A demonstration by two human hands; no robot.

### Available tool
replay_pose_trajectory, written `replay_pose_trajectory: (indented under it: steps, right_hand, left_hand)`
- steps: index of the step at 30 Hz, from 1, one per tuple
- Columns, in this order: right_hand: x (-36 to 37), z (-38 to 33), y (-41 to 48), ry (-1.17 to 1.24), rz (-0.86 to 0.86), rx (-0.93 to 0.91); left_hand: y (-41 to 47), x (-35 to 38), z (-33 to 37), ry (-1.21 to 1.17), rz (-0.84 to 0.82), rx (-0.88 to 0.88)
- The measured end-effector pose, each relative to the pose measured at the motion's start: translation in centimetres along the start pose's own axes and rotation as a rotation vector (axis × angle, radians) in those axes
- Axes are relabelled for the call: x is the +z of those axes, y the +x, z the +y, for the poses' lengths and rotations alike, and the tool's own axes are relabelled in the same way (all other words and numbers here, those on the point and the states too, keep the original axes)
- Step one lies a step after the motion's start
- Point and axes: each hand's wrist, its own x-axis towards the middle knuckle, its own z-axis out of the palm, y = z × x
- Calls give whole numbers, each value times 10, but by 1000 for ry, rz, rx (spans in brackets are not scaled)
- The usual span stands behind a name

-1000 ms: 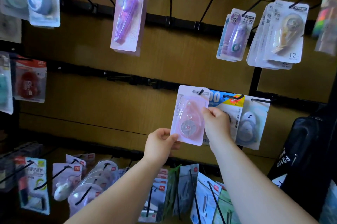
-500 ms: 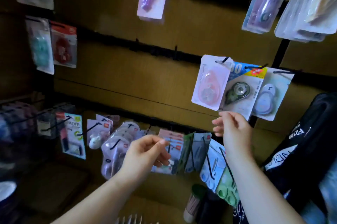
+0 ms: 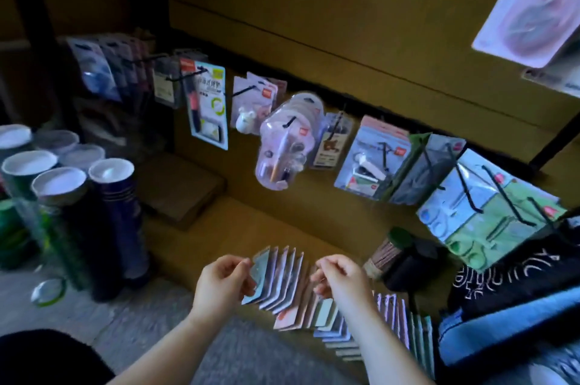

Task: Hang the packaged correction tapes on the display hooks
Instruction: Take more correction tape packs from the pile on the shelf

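Head view: a second ago both hands were up at the wall, hanging a pink pack on a hook. Now that pink pack (image 3: pixel 533 5) hangs by itself at the top right, and nobody holds it. That one looks done.

The camera now looks down. Both hands have come down to a row of packs (image 3: pixel 284 284) standing low in front of the person. The left hand (image 3: pixel 224 282) curls its fingers at the top edge of the first pack. The right hand (image 3: pixel 340 278) is curled just above the row. The picture is blurry, so it is not clear if either hand grips a pack yet.

It looks like the person is picking the next pack for the black hooks (image 3: pixel 464 180).
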Motion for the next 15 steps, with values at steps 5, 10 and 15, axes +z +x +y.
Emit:
replay_pose_trajectory:
  steps: [5,10,15]
  right_hand:
    - [23,32,47,-178,-79,161]
    - [39,76,93,-430,-84,216]
    - [62,109,135,-802,20,97]
  left_hand:
    - [32,9,-49,61,34,-160]
    - [67,24,-92,138,36,-262]
    - [98,50,-126,307,-15,-304]
